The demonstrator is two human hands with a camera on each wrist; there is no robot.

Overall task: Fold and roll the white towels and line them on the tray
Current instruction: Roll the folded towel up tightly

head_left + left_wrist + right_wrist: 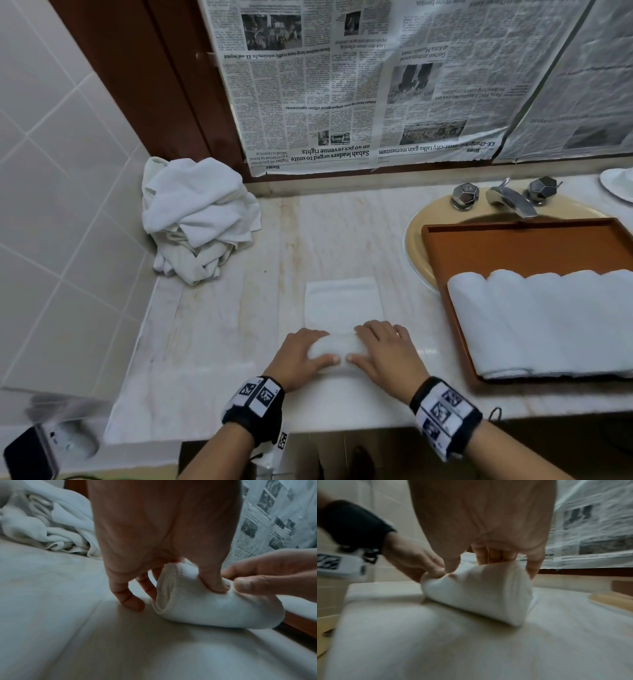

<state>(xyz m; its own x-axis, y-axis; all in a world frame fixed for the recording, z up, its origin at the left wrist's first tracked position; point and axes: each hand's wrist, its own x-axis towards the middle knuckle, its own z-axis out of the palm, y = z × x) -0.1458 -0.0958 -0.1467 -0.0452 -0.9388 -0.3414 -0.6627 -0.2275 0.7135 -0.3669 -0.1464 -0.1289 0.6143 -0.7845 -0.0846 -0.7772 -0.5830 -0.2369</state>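
- Both hands curl over one white towel (pixel 342 308): left hand (pixel 301 356) grips its left end, right hand (pixel 387 356) its right.
- Its near part is a tight roll with spiral layers; the rest lies flat on the marble counter (pixel 239 308).
- Finished rolls (pixel 534 318) lie side by side in the brown tray (pixel 513 246).

upside-down newspaper (pixel 342 85) headlines — "sabah leaders urged to unite", "talks gain momentum"

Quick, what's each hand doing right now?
Left hand: curled round the half-rolled towel, gripping it.
Right hand: gripping the same towel.
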